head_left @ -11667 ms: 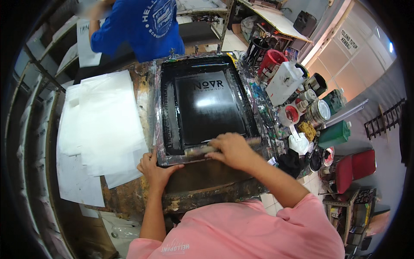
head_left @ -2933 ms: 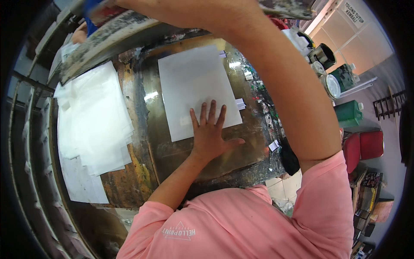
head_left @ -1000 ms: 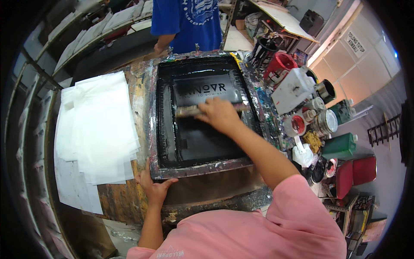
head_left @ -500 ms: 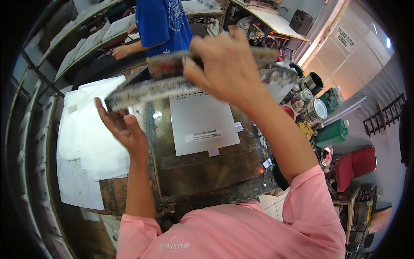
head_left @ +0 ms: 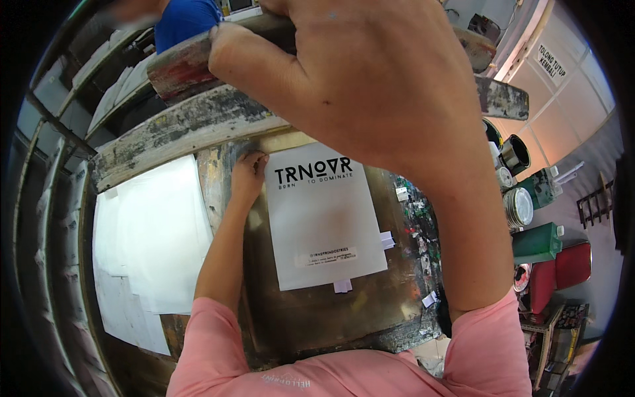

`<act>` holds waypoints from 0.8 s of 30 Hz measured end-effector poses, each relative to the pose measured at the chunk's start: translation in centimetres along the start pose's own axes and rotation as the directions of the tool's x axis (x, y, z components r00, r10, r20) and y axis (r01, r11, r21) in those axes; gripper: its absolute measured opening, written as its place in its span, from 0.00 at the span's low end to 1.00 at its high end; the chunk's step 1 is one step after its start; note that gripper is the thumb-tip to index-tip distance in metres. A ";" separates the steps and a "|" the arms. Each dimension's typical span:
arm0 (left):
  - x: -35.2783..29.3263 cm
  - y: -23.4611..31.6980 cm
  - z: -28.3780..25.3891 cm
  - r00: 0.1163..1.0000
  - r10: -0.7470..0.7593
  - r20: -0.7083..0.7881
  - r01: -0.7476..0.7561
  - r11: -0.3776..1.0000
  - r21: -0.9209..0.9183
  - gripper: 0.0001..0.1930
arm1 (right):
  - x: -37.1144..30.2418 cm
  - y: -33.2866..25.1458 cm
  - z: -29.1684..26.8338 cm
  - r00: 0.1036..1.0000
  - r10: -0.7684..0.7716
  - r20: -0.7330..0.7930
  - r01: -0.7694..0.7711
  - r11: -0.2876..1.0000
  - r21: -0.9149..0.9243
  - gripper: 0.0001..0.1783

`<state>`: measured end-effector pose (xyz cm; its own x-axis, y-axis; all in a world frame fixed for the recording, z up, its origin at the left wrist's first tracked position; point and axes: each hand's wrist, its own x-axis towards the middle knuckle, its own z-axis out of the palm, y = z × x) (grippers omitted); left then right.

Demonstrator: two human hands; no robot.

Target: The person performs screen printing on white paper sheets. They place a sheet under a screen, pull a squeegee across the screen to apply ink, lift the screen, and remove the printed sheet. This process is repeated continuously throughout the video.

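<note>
I have the sheet (head_left: 324, 225) lying flat on the surface (head_left: 317, 321), its bold black print toward the far edge and a smaller block of print toward the near edge. My left hand (head_left: 249, 175) is at the sheet's far left corner, fingers drawn in; I cannot tell whether that grip pinches the paper or only rests on it. My right hand (head_left: 370, 86) is above the sheet's far edge, big in my view, its grip wrapped over the squeegee (head_left: 178, 74) with the thumb along the near side; the fingertips are hidden from me. Just below the squeegee, the frame (head_left: 165, 129) is tilted up, its stained edge crossing beyond the sheet and reaching out past both sides of it.

One white tab (head_left: 387, 239) sticks out at the sheet's right edge and a pale tab (head_left: 342, 286) at its near edge. Left of the sheet I see a stack of paper (head_left: 155, 231). Well to the sheet's right are a green jug (head_left: 536, 243) and a red chair (head_left: 572, 263). Past the sheet, far left, a person in blue (head_left: 188, 23) is partly in view.
</note>
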<state>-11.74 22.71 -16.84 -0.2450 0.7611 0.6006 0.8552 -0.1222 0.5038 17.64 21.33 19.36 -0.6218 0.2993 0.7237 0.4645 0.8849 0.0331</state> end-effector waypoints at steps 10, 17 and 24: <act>-12.9 -0.8 -17.6 0.838 -0.524 -0.149 0.516 0.852 -0.094 0.14 | -0.8 -2.5 -0.8 0.999 0.045 -0.027 -0.044 0.998 0.034 0.27; -19.3 -9.9 -30.5 0.689 -0.524 -0.501 0.606 0.796 0.000 0.15 | -4.2 -2.5 0.6 0.997 0.020 -0.075 -0.022 0.999 -0.024 0.24; -27.7 0.3 -31.7 0.918 -0.371 -0.139 0.389 0.782 0.486 0.43 | -6.1 -4.9 0.0 0.999 0.031 -0.026 -0.033 0.997 -0.074 0.24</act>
<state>-19.16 -18.64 -13.61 -0.6056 0.6556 0.4510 0.7956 0.5104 0.3263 19.18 15.19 14.81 -0.5903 0.3170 0.7423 0.5300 0.8459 0.0602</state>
